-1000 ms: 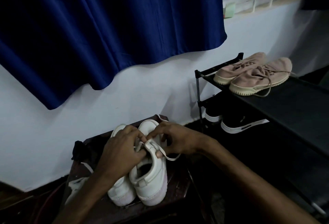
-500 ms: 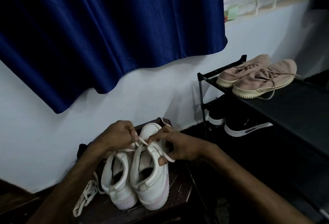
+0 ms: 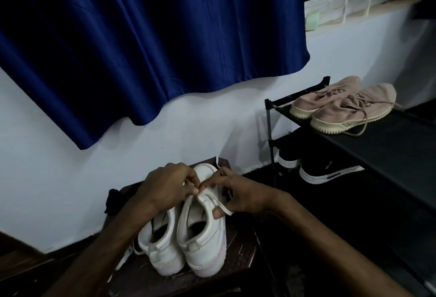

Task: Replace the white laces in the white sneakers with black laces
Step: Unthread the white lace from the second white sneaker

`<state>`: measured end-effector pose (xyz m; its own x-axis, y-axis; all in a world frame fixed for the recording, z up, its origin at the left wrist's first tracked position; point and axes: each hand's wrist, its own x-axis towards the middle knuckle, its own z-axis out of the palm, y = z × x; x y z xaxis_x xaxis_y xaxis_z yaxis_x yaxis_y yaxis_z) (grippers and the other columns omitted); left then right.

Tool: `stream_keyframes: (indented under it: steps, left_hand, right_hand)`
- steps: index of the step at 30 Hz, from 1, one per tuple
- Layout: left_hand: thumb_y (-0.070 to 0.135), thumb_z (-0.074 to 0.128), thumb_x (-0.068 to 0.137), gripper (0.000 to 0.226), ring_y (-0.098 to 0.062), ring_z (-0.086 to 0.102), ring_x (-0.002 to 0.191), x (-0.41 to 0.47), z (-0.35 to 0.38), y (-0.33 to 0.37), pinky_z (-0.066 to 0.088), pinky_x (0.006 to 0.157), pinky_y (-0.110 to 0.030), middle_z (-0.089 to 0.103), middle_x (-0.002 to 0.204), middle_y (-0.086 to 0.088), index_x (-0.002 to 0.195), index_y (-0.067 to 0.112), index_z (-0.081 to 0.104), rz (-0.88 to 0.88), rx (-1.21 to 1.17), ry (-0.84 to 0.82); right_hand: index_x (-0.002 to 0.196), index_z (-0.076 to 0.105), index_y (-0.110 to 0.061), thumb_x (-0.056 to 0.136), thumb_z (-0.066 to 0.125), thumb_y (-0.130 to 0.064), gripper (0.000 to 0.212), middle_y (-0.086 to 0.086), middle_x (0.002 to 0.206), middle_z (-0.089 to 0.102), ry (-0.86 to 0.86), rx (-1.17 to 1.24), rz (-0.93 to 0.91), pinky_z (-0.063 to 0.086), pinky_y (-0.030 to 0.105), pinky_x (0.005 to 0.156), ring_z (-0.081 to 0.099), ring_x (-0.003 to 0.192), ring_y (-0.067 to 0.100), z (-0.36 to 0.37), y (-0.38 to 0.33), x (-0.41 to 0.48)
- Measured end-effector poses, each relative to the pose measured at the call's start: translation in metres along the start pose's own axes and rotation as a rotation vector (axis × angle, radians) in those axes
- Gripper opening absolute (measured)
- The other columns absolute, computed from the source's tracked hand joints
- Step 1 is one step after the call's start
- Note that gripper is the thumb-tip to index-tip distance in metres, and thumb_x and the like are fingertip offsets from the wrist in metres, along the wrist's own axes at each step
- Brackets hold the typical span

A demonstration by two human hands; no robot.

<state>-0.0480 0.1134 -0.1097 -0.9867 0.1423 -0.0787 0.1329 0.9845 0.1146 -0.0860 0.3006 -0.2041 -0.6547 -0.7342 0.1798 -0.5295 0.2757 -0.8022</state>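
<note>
Since half a second ago the left hand (image 3: 169, 188) has swung in from above the left white sneaker (image 3: 162, 247) to the right white sneaker (image 3: 200, 237), where its curled fingertips now meet those of the right hand (image 3: 238, 198) over the eyelets. Both hands pinch the white lace (image 3: 225, 210) there, and a loop of it trails across the right thumb, which presses the sneaker's side. This sneaker stands on the dark bench (image 3: 212, 280), touching its twin on its left. A loose white lace (image 3: 123, 257) (half hidden by the forearm) lies further left. Well to the sneaker's right, a black shoe rack (image 3: 389, 150) carries pink sneakers (image 3: 342, 105) on top and black shoes (image 3: 328, 174) below.
</note>
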Motion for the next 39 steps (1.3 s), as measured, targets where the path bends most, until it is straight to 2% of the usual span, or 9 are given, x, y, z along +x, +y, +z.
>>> stream_keyframes:
  steps: [4, 8, 13, 19, 24, 30, 35, 37, 39]
  left_hand:
    - [0.029, 0.063, 0.09, 0.009, -0.009, 0.055, 0.094, 0.004, -0.001, -0.003, 0.043, 0.079, -0.029, 0.068, 0.091, 0.011, 0.088, 0.029, 0.073, 0.032, 0.074, 0.043]
    - [0.023, 0.047, 0.1, 0.018, -0.019, 0.049, 0.109, 0.002, 0.008, -0.018, 0.044, 0.091, -0.039, 0.059, 0.105, 0.002, 0.099, 0.023, 0.066, -0.009, 0.135, 0.047]
    - [0.015, 0.043, 0.101, 0.026, -0.03, 0.06, 0.108, 0.002, 0.021, -0.055, 0.042, 0.091, -0.036, 0.066, 0.106, -0.01, 0.087, 0.013, 0.065, -0.341, -0.42, 0.22]
    - [0.029, 0.051, 0.098, 0.017, -0.018, 0.052, 0.108, -0.004, 0.02, -0.029, 0.042, 0.096, -0.043, 0.057, 0.113, 0.005, 0.109, 0.025, 0.063, -0.054, -0.204, 0.321]
    - [0.036, 0.059, 0.092, 0.019, -0.006, 0.052, 0.114, 0.0, 0.009, -0.003, 0.016, 0.115, -0.052, 0.057, 0.113, 0.016, 0.11, 0.036, 0.065, 0.082, 0.118, 0.029]
    - [0.037, 0.054, 0.094, 0.016, -0.009, 0.052, 0.111, 0.01, 0.005, 0.001, 0.014, 0.115, -0.047, 0.056, 0.109, 0.011, 0.101, 0.033, 0.069, 0.169, 0.423, 0.016]
    - [0.029, 0.079, 0.071, 0.014, -0.015, 0.061, 0.079, 0.011, 0.012, -0.013, 0.038, 0.103, -0.055, 0.057, 0.084, 0.008, 0.076, 0.03, 0.066, 0.437, 0.59, 0.232]
    - [0.021, 0.086, 0.057, 0.027, -0.017, 0.061, 0.067, 0.009, 0.009, -0.022, 0.044, 0.095, -0.059, 0.056, 0.076, 0.007, 0.071, 0.027, 0.064, 0.369, 0.583, 0.317]
    - [0.013, 0.074, 0.067, 0.019, -0.019, 0.062, 0.077, 0.008, 0.004, -0.04, 0.034, 0.102, -0.063, 0.058, 0.085, 0.003, 0.08, 0.024, 0.066, 0.177, 0.587, 0.437]
  right_hand:
    - [0.126, 0.058, -0.038, 0.073, 0.083, -0.035, 0.059, 0.002, 0.117, 0.044, -0.018, -0.019, 0.005, 0.038, 0.029, 0.108, 0.042, 0.116, 0.01, 0.0, 0.002, 0.002]
    - [0.13, 0.056, -0.034, 0.075, 0.083, -0.033, 0.061, 0.0, 0.118, 0.043, -0.036, -0.02, 0.021, 0.034, 0.019, 0.107, 0.04, 0.115, 0.005, -0.001, 0.002, 0.002]
    - [0.129, 0.057, -0.035, 0.074, 0.083, -0.035, 0.06, -0.001, 0.114, 0.042, -0.044, -0.038, 0.011, 0.036, 0.021, 0.104, 0.038, 0.112, 0.007, 0.0, 0.003, 0.003]
    - [0.127, 0.057, -0.038, 0.074, 0.082, -0.038, 0.059, 0.003, 0.119, 0.045, -0.026, -0.023, -0.013, 0.038, 0.034, 0.109, 0.038, 0.119, 0.01, 0.001, 0.005, 0.004]
    - [0.13, 0.056, -0.035, 0.074, 0.083, -0.033, 0.062, -0.004, 0.115, 0.042, -0.014, -0.025, -0.022, 0.035, 0.021, 0.108, 0.039, 0.116, 0.003, 0.002, 0.009, 0.004]
    - [0.13, 0.057, -0.031, 0.075, 0.083, -0.031, 0.061, -0.018, 0.106, 0.038, -0.006, -0.044, -0.033, 0.029, 0.008, 0.098, 0.035, 0.107, -0.013, 0.002, 0.011, 0.004]
    - [0.128, 0.057, -0.036, 0.073, 0.083, -0.035, 0.061, -0.011, 0.111, 0.04, -0.006, -0.036, -0.033, 0.033, 0.016, 0.104, 0.036, 0.111, -0.009, 0.003, 0.012, 0.004]
    - [0.129, 0.056, -0.035, 0.074, 0.083, -0.035, 0.061, -0.008, 0.113, 0.041, -0.001, -0.042, -0.029, 0.033, 0.015, 0.104, 0.036, 0.111, -0.011, 0.002, 0.011, 0.004]
    - [0.128, 0.057, -0.035, 0.073, 0.083, -0.034, 0.061, -0.007, 0.111, 0.041, -0.001, -0.034, -0.036, 0.034, 0.015, 0.102, 0.037, 0.108, -0.011, 0.001, 0.011, 0.005]
